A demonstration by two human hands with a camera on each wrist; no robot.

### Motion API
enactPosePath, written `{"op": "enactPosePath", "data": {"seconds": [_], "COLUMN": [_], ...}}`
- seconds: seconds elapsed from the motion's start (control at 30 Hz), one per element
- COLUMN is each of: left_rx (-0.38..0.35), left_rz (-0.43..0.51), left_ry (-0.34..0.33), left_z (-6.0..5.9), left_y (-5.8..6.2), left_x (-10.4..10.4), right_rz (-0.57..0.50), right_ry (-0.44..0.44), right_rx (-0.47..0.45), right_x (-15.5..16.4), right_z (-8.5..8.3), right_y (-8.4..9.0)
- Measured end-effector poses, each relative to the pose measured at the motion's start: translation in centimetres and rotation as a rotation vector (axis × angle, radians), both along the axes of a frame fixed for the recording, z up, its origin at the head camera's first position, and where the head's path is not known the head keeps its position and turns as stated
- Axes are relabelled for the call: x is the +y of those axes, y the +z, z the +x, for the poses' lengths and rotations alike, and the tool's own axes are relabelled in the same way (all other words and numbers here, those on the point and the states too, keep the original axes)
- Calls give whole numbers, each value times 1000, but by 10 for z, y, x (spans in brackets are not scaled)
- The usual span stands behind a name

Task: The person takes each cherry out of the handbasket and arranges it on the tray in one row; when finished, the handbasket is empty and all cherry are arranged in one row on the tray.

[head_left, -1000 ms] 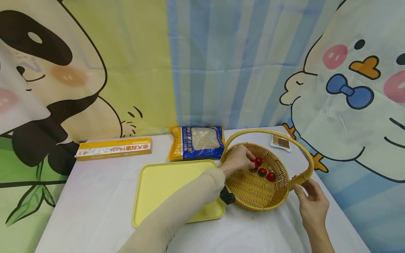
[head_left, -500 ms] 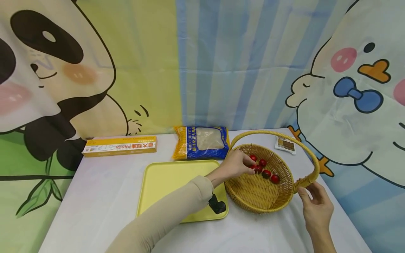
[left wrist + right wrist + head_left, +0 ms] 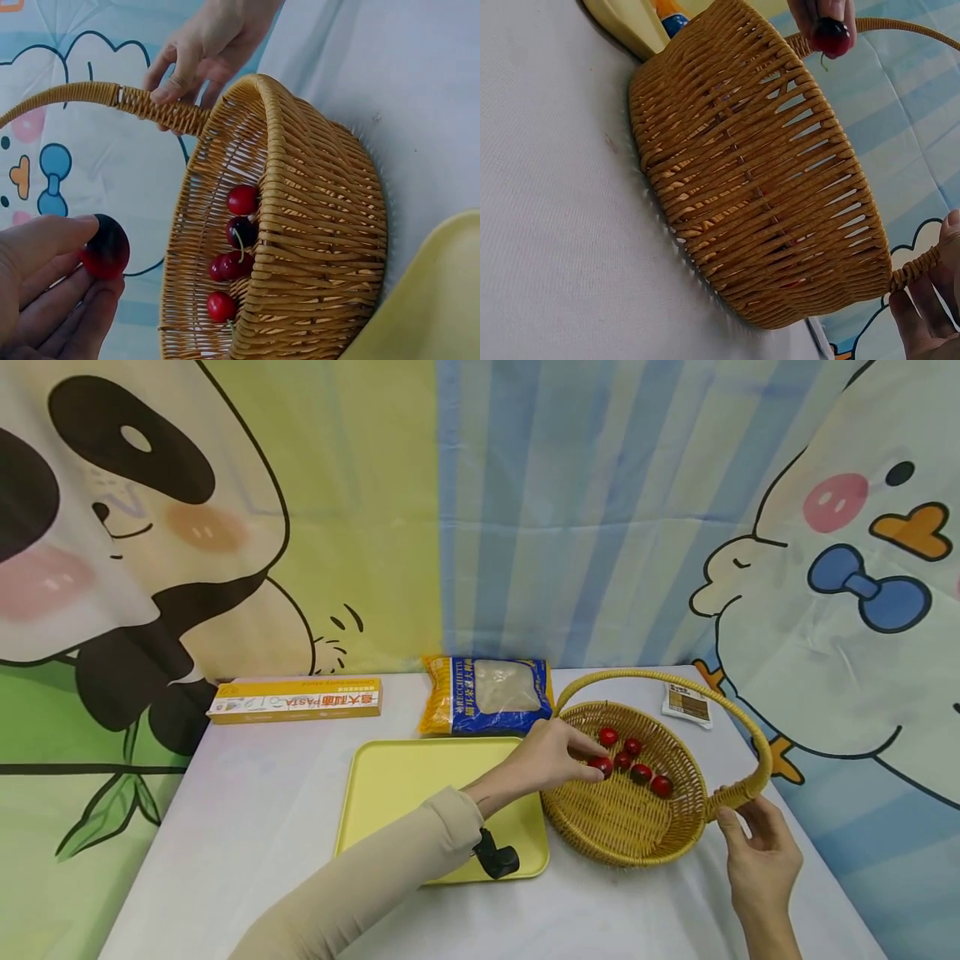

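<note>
One cherry [image 3: 106, 247], pinched in left hand [image 3: 551, 756]; five cherries [image 3: 242, 199] below those fingers [image 3: 64, 296], in one basket [image 3: 322, 225]; right hand [image 3: 763, 856] gripping handle [image 3: 82, 92].

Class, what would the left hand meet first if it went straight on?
Probably the cherries lying in the basket, though how high the left hand holds its pinched cherry above them is unclear.

Golden wicker basket [image 3: 615, 820], upright, gripped at its handle's [image 3: 762, 764] base by right hand [image 3: 763, 856]. Dark-red cherry [image 3: 106, 249] pinched by left hand [image 3: 557, 755] above basket; five cherries [image 3: 662, 786] scattered inside.
</note>
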State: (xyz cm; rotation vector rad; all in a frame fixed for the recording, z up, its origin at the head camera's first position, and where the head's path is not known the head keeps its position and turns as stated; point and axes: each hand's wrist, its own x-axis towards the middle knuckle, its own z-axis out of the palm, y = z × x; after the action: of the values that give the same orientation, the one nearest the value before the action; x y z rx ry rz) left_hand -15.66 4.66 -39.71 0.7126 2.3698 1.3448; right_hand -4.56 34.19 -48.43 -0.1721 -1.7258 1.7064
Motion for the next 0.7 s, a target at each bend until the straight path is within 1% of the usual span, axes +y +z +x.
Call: {"op": "enactPosePath", "data": {"seconds": [0.13,0.37,0.47,0.6,0.7], "left_rx": [10,7,21,45,38], "left_rz": [24,84,96,106,117], "left_ry": [-14,-35,-37,-21,-7], "left_z": [4,13,14,14,14], "left_y": [0,-1,-5,-12,-17], "left_x": [-11,-38,-51,-69,-82], "right_rz": [-22,-18,-9,7,-4], "right_ry": [7,5,-6,-14,-11], "right_rx": [16,31,25,6,5], "right_x": [0,1,2,3,2], "right_z": [-1,-1,-1,-2,-3], "right_y": [-2,-1,0,-1,-1]}}
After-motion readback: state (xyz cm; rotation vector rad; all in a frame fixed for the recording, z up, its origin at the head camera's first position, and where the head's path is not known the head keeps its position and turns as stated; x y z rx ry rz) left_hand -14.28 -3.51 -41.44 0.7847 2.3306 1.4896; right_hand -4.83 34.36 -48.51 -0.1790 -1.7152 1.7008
